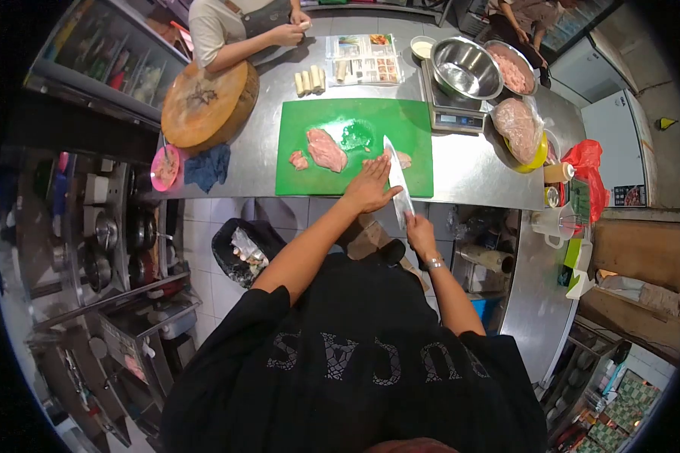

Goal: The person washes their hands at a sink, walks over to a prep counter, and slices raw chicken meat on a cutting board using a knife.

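Note:
On the green cutting board (295,124) lies a large piece of raw meat (326,150), with a smaller meat piece (299,160) to its left. My left hand (369,186) rests flat at the board's front, fingers stretched forward over meat that it mostly hides. The knife (398,181), its tip pointing away from me, lies along the right side of that hand. My right hand (420,232) is closed round the knife's handle, just off the board's front edge. A bit of pale meat (405,160) shows right of the blade.
A round wooden block (227,109), blue cloth (208,167) and pink bowl (165,167) are left. Behind the board's right side stand a scale (458,121) with a steel bowl (467,68) and a yellow bowl (537,156). Two people work across the steel table (257,177).

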### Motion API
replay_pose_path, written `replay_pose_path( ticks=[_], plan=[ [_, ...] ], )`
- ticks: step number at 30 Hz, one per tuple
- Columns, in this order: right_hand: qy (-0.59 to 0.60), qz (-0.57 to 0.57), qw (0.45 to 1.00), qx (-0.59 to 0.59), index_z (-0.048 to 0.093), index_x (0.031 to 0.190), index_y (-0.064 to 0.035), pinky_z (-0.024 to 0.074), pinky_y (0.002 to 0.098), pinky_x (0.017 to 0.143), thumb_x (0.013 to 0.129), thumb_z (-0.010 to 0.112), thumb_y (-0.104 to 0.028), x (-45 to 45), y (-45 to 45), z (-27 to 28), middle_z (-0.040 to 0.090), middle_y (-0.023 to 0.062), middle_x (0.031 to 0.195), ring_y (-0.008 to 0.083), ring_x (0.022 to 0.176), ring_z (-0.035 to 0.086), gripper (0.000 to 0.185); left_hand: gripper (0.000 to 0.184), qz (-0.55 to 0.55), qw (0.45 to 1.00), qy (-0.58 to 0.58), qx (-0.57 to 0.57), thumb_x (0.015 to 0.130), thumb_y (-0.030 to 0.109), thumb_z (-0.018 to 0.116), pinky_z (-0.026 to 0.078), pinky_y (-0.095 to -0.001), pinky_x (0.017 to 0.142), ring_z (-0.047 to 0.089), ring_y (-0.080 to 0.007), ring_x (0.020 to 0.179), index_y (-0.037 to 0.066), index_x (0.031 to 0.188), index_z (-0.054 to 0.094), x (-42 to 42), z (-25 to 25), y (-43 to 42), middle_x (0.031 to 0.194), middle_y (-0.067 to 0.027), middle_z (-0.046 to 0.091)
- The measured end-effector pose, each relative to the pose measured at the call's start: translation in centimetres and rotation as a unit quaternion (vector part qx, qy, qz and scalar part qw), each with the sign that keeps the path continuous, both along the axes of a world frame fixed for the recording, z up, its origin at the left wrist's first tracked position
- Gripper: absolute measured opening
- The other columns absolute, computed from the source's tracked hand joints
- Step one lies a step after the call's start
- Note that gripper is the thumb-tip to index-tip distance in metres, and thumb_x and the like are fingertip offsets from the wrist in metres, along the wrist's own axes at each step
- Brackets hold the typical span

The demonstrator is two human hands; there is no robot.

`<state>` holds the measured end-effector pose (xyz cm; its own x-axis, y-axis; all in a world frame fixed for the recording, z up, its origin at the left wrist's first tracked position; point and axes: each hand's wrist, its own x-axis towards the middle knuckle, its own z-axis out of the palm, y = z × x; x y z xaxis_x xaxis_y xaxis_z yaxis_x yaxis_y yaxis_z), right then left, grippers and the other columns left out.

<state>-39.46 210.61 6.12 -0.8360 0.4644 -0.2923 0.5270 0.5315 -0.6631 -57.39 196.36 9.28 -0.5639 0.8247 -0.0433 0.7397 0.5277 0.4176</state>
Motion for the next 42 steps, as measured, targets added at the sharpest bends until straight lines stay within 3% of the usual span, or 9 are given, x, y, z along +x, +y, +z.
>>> replay_pose_path(
  ticks=[4,12,16,20,26,28,34,41,42],
  plan=[
    [0.007,0.016,1.000,-0.010,0.063,0.082,0.0048,0.0465,0.0579,0.073,0.103,0.045,-0.049,-2.6,-0.3,-0.1,0.063,0.0341,0.084,0.0547,0.087,0.060,0.061,0.090,-0.001,1.000,-0.012,-0.020,0.101,0.062,0.033,0.016,-0.0485,0.124,0.021,-0.0381,0.151,-0.013,0.150,0.028,0.2,0.1,-0.2,0.160,-0.0296,0.022],
    [-0.018,0.037,0.999,-0.002,0.062,0.077,0.0031,0.0464,0.0574,0.070,0.104,0.045,-0.050,1.5,-0.9,0.4,0.062,0.0316,0.076,0.0521,0.080,0.062,0.062,0.097,0.004,1.000,-0.014,0.001,0.098,0.068,0.035,0.014,-0.0479,0.124,0.018,-0.0369,0.152,-0.012,0.151,0.026,0.3,0.0,-0.1,0.161,-0.0276,0.021],
    [0.039,0.028,0.999,-0.019,0.062,0.076,0.0034,0.0464,0.0558,0.067,0.103,0.046,-0.050,-1.9,-1.5,-0.3,0.062,0.0310,0.075,0.0521,0.076,0.061,0.062,0.098,0.003,1.000,-0.016,-0.010,0.097,0.070,0.036,0.014,-0.0473,0.125,0.018,-0.0364,0.152,-0.011,0.151,0.027,0.4,0.1,-0.2,0.162,-0.0266,0.021],
    [0.019,0.017,0.999,-0.030,0.061,0.077,0.0033,0.0460,0.0550,0.067,0.103,0.047,-0.049,-2.6,-2.2,0.0,0.062,0.0308,0.076,0.0518,0.075,0.061,0.061,0.098,0.001,1.000,-0.005,-0.012,0.097,0.070,0.036,0.013,-0.0472,0.125,0.018,-0.0360,0.153,-0.011,0.151,0.027,0.3,0.2,-0.6,0.161,-0.0266,0.023],
    [-0.011,0.058,0.998,0.028,0.062,0.079,0.0033,0.0461,0.0555,0.068,0.103,0.047,-0.048,0.7,-2.2,1.2,0.062,0.0313,0.076,0.0517,0.077,0.061,0.059,0.098,-0.013,1.000,0.019,0.003,0.096,0.070,0.038,0.011,-0.0468,0.125,0.017,-0.0361,0.153,-0.010,0.151,0.028,0.3,-0.5,-0.4,0.161,-0.0273,0.024],
    [-0.031,0.057,0.998,-0.023,0.066,0.088,0.0054,0.0474,0.0590,0.078,0.102,0.048,-0.046,-1.0,-2.4,1.0,0.064,0.0341,0.088,0.0540,0.088,0.061,0.056,0.098,-0.014,0.999,0.025,0.022,0.096,0.070,0.038,0.011,-0.0464,0.125,0.017,-0.0360,0.153,-0.010,0.152,0.027,0.6,-0.4,-0.6,0.161,-0.0273,0.024],
    [-0.012,0.068,0.997,-0.019,0.066,0.087,0.0053,0.0480,0.0588,0.080,0.102,0.049,-0.044,-4.0,-3.0,0.9,0.064,0.0346,0.088,0.0542,0.089,0.061,0.054,0.097,-0.028,0.999,0.018,0.018,0.097,0.069,0.038,0.013,-0.0456,0.125,0.018,-0.0362,0.153,-0.010,0.152,0.026,-0.1,-0.5,-0.9,0.161,-0.0278,0.022],
    [-0.031,0.152,0.987,0.034,0.064,0.082,0.0047,0.0482,0.0570,0.077,0.102,0.050,-0.047,0.4,-0.8,4.1,0.064,0.0326,0.084,0.0534,0.086,0.061,0.057,0.089,-0.021,1.000,-0.010,-0.004,0.101,0.062,0.034,0.012,-0.0447,0.125,0.016,-0.0351,0.153,-0.009,0.154,0.021,-2.2,-0.9,-0.4,0.163,-0.0265,0.017],
    [-0.050,0.157,0.985,0.040,0.064,0.081,0.0038,0.0482,0.0567,0.076,0.101,0.051,-0.049,1.3,0.1,5.0,0.064,0.0320,0.083,0.0527,0.085,0.061,0.058,0.080,-0.011,0.992,-0.071,0.107,0.102,0.054,0.039,0.017,-0.0445,0.124,0.022,-0.0358,0.151,-0.007,0.152,0.029,-3.1,-1.4,-0.8,0.160,-0.0268,0.024]
  ],
)
